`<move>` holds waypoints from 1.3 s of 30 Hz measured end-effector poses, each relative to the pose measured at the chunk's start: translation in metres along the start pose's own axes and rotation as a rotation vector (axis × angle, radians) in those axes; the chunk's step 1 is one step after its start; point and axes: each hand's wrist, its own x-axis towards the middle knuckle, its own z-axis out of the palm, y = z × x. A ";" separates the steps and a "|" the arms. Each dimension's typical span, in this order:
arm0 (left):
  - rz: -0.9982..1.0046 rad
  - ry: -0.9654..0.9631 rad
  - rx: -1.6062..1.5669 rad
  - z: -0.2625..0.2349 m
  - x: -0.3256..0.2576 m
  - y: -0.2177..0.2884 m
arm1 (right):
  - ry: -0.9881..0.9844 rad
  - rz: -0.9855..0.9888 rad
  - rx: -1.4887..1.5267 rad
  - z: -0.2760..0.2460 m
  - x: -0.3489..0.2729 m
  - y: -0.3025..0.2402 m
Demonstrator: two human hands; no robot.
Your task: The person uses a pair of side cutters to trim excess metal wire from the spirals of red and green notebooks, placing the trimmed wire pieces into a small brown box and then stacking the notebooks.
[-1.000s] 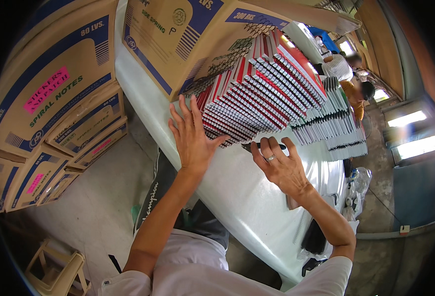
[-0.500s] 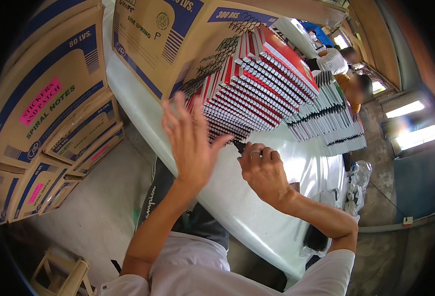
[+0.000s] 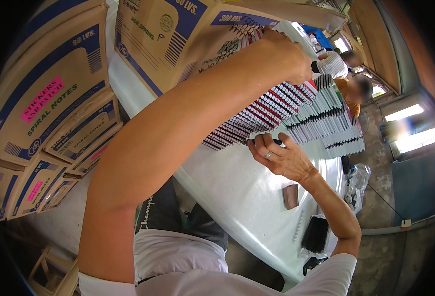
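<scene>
A tall stack of spiral notebooks (image 3: 257,116) with red and white covers and black wire coils stands on the table, coils toward me. My left arm reaches across in front of it. My left hand (image 3: 289,56) is bent over the top notebooks at the far right end, its fingers closed down on them and partly hidden. At the stack's near lower edge, my right hand (image 3: 284,160), with a ring on one finger, is closed around a slim black tool (image 3: 277,141). Its exact kind does not show. The tool's end lies close to the lowest coils.
An open cardboard carton (image 3: 153,44) stands behind the stack; more cartons (image 3: 64,64) are piled at left. Another notebook stack (image 3: 323,118) lies to the right. A brown block (image 3: 290,197) and bagged black coils (image 3: 316,234) lie on the table (image 3: 237,197). Other people sit beyond.
My left hand has gone from open in front of the stack to its top at the far right. My right hand, still holding the black tool, has shifted slightly right. The brown block is now uncovered.
</scene>
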 end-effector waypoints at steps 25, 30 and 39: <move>-0.027 -0.016 0.071 0.008 0.001 -0.002 | -0.026 0.142 0.089 -0.018 -0.007 -0.006; -0.020 -0.047 0.079 0.009 0.006 0.000 | -0.026 0.021 -0.032 -0.001 -0.012 0.005; -0.012 -0.046 0.065 0.006 0.002 0.000 | -0.020 -0.013 0.160 -0.010 0.002 0.007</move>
